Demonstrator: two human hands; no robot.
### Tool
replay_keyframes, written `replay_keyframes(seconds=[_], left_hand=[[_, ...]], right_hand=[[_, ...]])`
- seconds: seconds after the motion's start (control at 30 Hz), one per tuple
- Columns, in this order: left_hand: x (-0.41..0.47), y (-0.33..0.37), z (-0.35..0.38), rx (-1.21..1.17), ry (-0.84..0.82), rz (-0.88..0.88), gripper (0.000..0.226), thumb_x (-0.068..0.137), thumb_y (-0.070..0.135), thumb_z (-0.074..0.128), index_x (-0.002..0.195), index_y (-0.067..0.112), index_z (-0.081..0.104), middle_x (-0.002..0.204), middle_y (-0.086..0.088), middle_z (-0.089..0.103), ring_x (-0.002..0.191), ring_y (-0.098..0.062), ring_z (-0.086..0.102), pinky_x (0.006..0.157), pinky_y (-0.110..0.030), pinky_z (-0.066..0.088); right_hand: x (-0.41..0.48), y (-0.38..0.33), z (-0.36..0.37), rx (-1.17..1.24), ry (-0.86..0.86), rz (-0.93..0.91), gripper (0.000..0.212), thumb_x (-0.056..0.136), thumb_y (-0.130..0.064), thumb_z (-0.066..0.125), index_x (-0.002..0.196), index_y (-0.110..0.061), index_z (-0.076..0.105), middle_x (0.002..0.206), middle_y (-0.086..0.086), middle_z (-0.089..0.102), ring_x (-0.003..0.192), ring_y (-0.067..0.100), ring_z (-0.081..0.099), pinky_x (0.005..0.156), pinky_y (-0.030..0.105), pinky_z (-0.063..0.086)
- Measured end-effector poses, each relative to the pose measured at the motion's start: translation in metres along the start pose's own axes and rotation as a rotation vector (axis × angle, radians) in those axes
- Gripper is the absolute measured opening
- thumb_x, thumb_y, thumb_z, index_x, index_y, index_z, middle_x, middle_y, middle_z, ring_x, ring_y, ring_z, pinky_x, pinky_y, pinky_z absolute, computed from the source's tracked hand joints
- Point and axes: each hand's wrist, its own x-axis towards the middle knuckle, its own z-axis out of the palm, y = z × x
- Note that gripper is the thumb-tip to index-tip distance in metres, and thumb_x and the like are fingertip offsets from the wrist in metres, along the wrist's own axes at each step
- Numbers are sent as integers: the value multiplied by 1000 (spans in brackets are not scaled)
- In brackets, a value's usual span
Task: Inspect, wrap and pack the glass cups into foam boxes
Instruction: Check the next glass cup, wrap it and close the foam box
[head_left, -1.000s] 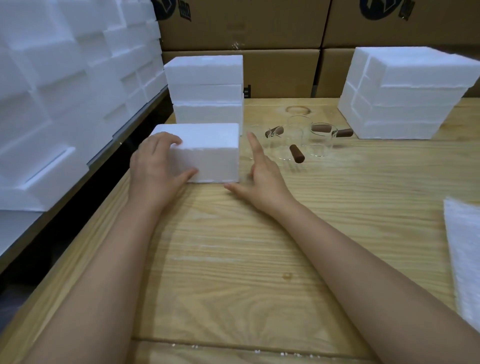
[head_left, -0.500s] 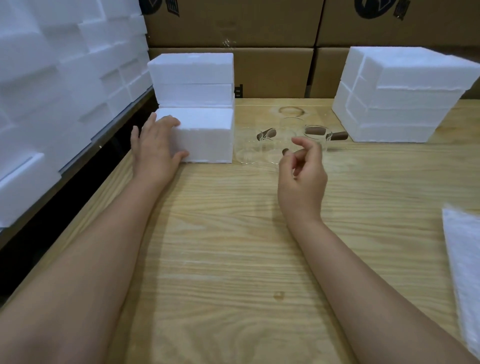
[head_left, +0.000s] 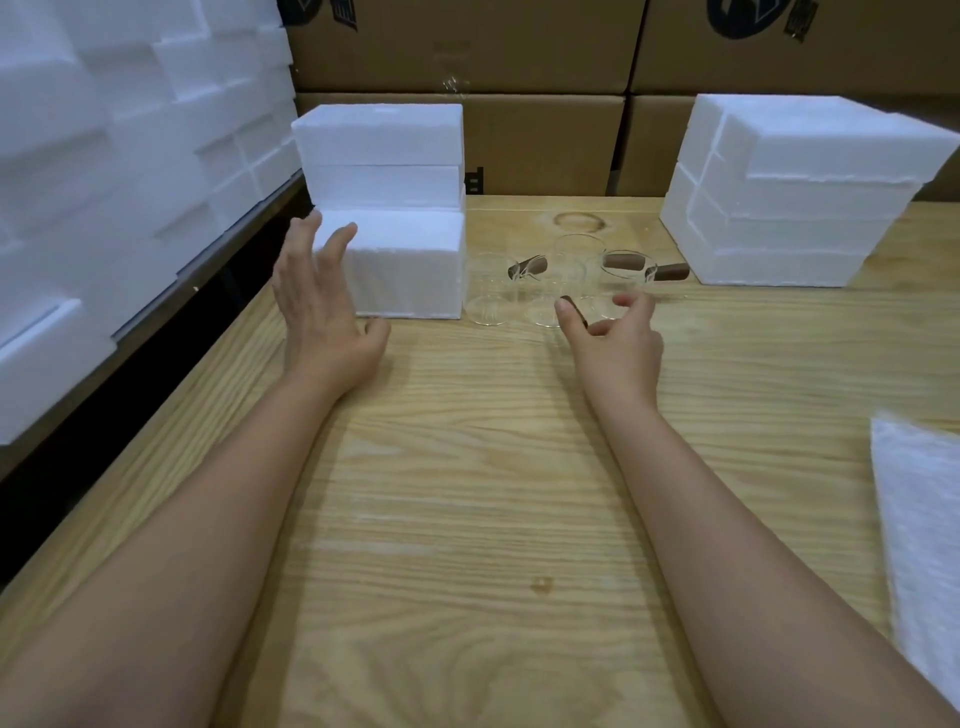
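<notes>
Foam box (head_left: 410, 265): a second ago nearer on the table (head_left: 467, 493), clasped from both sides. Now parked far-left, flush against the foot of the foam stack (head_left: 382, 150). Packed or empty: cannot tell.

Left hand (head_left: 322, 306): off the box. Raised, fingers straight and spread, empty, just beside the box's left face. Thumb down by the near-left bottom corner; touching or not, cannot tell.

Right hand (head_left: 618, 338): gone from the box's right side, swung right toward the glass cups (head_left: 488, 291). Half a second ago held up with fingers bunched in front of them. Now farther out, thumb and fingers loosely parted, holding nothing. Thumb tip overlapping the brown handle (head_left: 574, 312) of the nearest cup; contact uncertain.

Cups: upright, clustered just right of the box on the far half of the table, unmoved and unwrapped. Count unclear through the glass, three or four.

Wrapping sheet (head_left: 924, 519): near-right edge, untouched.

Reading: box put aside, next cup being selected. Probably a pinch on that handle, then inspection. Clear glass packed close together, so some risk of clipping a neighbour on lift-out.
</notes>
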Motion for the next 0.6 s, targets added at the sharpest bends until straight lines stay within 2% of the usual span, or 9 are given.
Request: replay_keyframes(seconds=[0.07, 0.17, 0.27, 0.33, 0.4, 0.5, 0.6], left_hand=[[-6, 18, -2, -42, 87, -1, 74, 69, 17, 58, 138, 9, 36, 145, -19, 30, 137, -32, 25, 111, -35, 13], [-13, 45, 0, -99, 127, -4, 68, 67, 6, 61, 134, 3, 44, 136, -21, 40, 126, -34, 36, 105, -34, 18], [-19, 67, 4, -166, 135, -8, 63, 68, -2, 60, 130, -1, 48, 131, -21, 46, 124, -35, 41, 105, -33, 21], [-26, 81, 6, -252, 127, -31, 60, 71, 0, 57, 130, -1, 47, 130, -18, 47, 123, -33, 42, 106, -34, 27], [-33, 95, 7, -383, 61, -65, 61, 73, 3, 55, 133, 3, 43, 129, -10, 46, 123, -26, 42, 107, -37, 34], [-43, 115, 11, -574, -90, -148, 72, 77, 8, 62, 142, 15, 31, 134, 4, 40, 128, -12, 39, 110, -36, 35], [-48, 134, 17, -686, -206, -295, 100, 78, 16, 77, 151, 26, 9, 151, 1, 26, 139, -9, 27, 115, -34, 27]], right_hand=[[2, -1, 1, -39, -29, 15, 55, 83, -52, 64, 120, -16, 46, 76, -12, 53, 105, 23, 55, 89, 41, 45], [5, -1, 0, -40, -44, 48, 31, 86, -45, 63, 102, -20, 56, 80, -7, 66, 94, 19, 62, 89, 41, 47], [5, -3, -2, 31, -28, 93, 16, 88, -36, 61, 89, -21, 59, 87, -1, 72, 88, 16, 64, 72, 28, 46], [4, -4, -7, 112, -9, 119, 12, 88, -32, 62, 84, -21, 59, 82, -2, 71, 83, 13, 64, 62, 23, 42], [3, -3, -17, 183, 1, 148, 10, 89, -30, 61, 83, -21, 61, 74, -6, 71, 75, 10, 64, 59, 21, 40], [0, 2, -35, 265, 18, 170, 9, 90, -26, 60, 84, -22, 65, 66, -10, 68, 71, 1, 59, 61, 19, 38], [-6, 6, -51, 408, 46, 172, 16, 91, -19, 58, 77, -21, 65, 63, -4, 63, 62, 3, 51, 63, 19, 36]])
